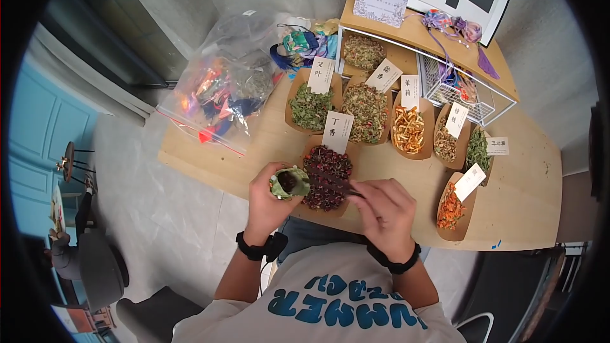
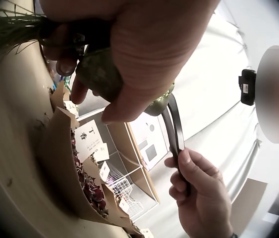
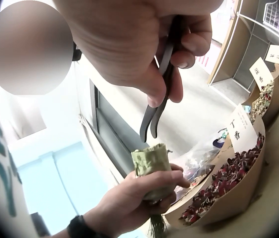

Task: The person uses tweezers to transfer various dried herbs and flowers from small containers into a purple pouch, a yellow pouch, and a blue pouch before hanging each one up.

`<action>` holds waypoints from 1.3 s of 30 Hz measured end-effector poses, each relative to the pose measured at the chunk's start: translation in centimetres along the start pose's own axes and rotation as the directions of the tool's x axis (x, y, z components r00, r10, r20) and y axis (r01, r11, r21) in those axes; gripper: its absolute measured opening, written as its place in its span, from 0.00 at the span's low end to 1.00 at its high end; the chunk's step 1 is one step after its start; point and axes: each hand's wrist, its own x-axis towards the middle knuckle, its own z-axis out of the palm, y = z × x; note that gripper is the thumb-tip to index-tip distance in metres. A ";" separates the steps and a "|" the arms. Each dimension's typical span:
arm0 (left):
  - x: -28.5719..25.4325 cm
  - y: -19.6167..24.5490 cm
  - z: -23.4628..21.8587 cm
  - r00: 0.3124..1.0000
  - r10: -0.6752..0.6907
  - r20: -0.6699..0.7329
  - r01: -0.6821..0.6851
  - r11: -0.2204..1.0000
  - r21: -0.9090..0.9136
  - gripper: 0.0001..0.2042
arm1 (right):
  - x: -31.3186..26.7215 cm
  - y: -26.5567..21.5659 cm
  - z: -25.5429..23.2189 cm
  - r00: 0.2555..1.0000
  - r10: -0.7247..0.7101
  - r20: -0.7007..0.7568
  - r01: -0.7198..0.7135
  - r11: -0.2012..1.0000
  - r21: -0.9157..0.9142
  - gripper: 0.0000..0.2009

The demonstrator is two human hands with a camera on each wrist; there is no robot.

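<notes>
My left hand (image 1: 262, 200) grips a small green cloth pouch (image 3: 152, 161) with its mouth upward. Dark contents show inside it in the head view, and a green tassel (image 3: 157, 225) hangs below. In my right hand (image 1: 389, 216) is a pair of dark tongs (image 2: 180, 130), pinched between thumb and fingers. Their tips point down close over the pouch's mouth in the right wrist view, slightly apart. Beside the pouch, a brown paper tray (image 3: 233, 203) holds dried dark red petals (image 1: 330, 162), with a white label card (image 1: 338, 130) standing at its back.
More paper trays of dried herbs stand behind and to the right, including green leaves (image 1: 311, 107), yellow strips (image 1: 408, 130) and orange pieces (image 1: 451, 209). A clear plastic bag (image 1: 222, 89) lies at left. A wooden shelf (image 1: 470, 57) with a wire drawer (image 1: 464, 98) stands at the back.
</notes>
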 end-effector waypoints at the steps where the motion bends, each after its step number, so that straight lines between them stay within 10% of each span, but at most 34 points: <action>1: -0.1 0.1 -0.3 1.000 -0.009 -0.020 0.009 1.000 -0.019 0.20 | -0.3 0.4 -0.3 1.000 0.002 0.006 -0.002 1.000 0.001 0.13; 7: -0.2 -0.9 -1.2 0.998 -0.039 -0.047 0.037 0.998 -0.041 0.17 | -3.1 2.8 -2.3 0.976 0.060 0.207 -0.041 0.994 -0.097 0.11; 32: 0.4 0.5 0.0 0.972 0.230 0.046 -0.234 0.968 0.094 0.22 | 0.9 0.4 -0.3 0.989 -0.133 0.071 0.125 0.987 0.102 0.14; 39: 0.1 -0.5 -0.5 0.998 0.054 -0.034 -0.055 0.998 -0.022 0.22 | -1.2 3.1 -0.3 0.976 0.214 0.032 -0.212 0.975 -0.066 0.11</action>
